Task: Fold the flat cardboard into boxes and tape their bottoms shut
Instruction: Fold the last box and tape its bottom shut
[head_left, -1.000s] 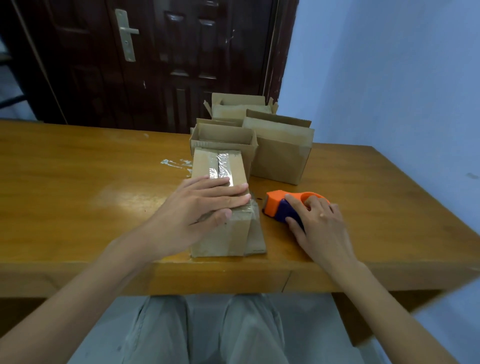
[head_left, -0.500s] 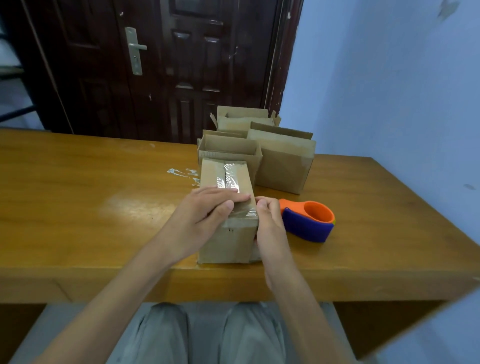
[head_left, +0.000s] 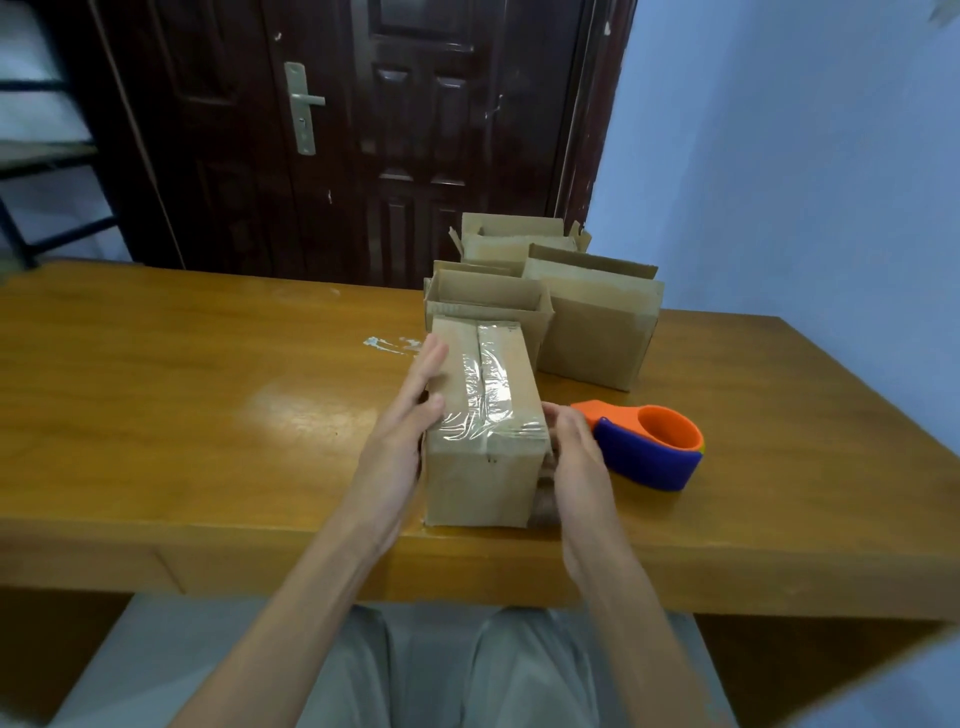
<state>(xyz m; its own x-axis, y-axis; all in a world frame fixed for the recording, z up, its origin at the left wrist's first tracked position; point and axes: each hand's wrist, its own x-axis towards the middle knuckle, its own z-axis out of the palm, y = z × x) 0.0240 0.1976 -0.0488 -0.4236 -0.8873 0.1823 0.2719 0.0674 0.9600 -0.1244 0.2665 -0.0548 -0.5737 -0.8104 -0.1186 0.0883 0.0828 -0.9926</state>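
We list first the wooden table (head_left: 208, 405), a broad honey-coloured top with a glossy patch of reflected light left of centre and a small scrap of clear tape residue (head_left: 389, 344) stuck to it. Behind the table stands a dark panelled door (head_left: 395, 130) with a metal lever handle (head_left: 304, 106); to the right of it we see a pale blue wall (head_left: 805, 156).

Next, the group of finished boxes (head_left: 597, 322) at the far edge of the table – several cardboard boxes standing upright with their tops open, packed close against one another. We cannot count them with certainty.

Then the taped box (head_left: 485, 415), which sits near the front edge of the table, its sealed bottom turned upward. A strip of clear tape (head_left: 485, 384) runs along the centre seam and wrinkles down over the near end. Its far end stands just in front of the open boxes.

To its right, resting on the table, lies the tape dispenser (head_left: 652, 447), orange with a dark blue body, near the right hand but not held.

Last, our two hands. The left hand (head_left: 410, 431) lies flat against the box's left side, fingers straight and extended. The right hand (head_left: 574, 447) presses the box's right side – its fingers are lightly bent against the cardboard, their tips partly hidden.
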